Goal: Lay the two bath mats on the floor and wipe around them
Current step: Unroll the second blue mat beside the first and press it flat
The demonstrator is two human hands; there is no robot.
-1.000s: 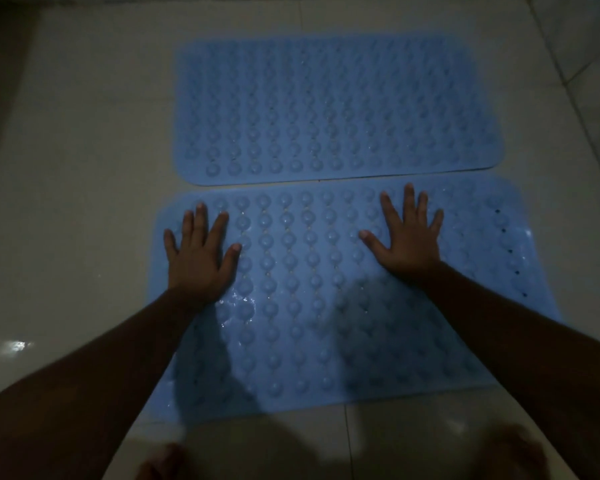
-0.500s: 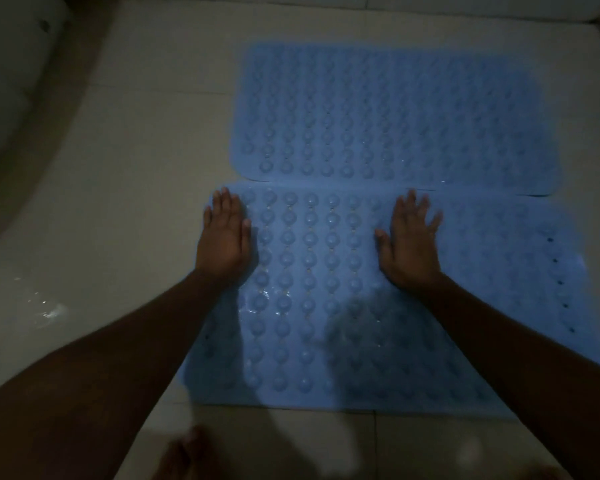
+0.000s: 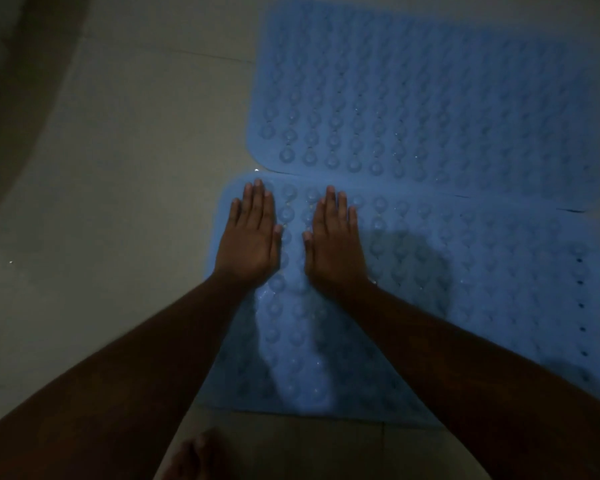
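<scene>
Tiled floor [image 3: 118, 168]; left hand [image 3: 248, 242], right hand [image 3: 333, 244] flat on near mat [image 3: 465, 289], fingers straight.

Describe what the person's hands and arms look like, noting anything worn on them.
The left hand and right hand carry no gloves, rings or bands that show. The left forearm and right forearm have no sleeve, watch or bracelet up to the picture's edge. The light is dim, so fine marks cannot be told.

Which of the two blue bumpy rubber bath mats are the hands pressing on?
The nearer blue bumpy rubber mat: left hand and right hand lie flat on its left end. The farther mat beyond it has no hand on it.
</scene>
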